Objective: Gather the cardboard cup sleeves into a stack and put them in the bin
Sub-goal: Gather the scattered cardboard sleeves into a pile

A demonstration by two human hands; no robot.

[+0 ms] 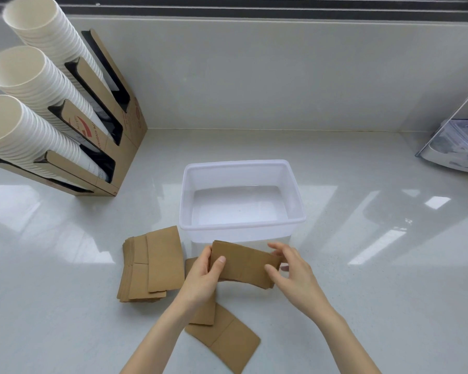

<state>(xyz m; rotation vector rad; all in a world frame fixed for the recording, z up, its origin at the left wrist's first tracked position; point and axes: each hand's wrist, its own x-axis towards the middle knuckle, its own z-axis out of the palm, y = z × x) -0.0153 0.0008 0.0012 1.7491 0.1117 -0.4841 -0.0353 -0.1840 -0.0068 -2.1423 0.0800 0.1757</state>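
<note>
**Sleeves in both hands, bin in front**

Nearest me, loose cardboard sleeves (223, 332) lie flat on the pale countertop (362, 306), partly under my left forearm. Above them my left hand (204, 276) pinches the left end of a small bundle of sleeves (243, 265), thumb on the front face and fingers curled behind. My right hand (292, 271) meets the bundle's right end with fingers spread only a little, thumb at the lower edge, fingertips at the top corner; how firmly it grips I cannot tell. The bundle is lifted off the counter, just before the near wall of the white plastic bin (295, 184), which holds no sleeves. To my left a rough pile of sleeves (152, 265) rests on the counter beside the bin. Farther left, a cardboard dispenser (127, 122) holds three slanting columns of white paper cups (38, 85). At far right sits a clear lidded container (462, 141). Behind everything runs a grey backsplash (254, 76).
</note>
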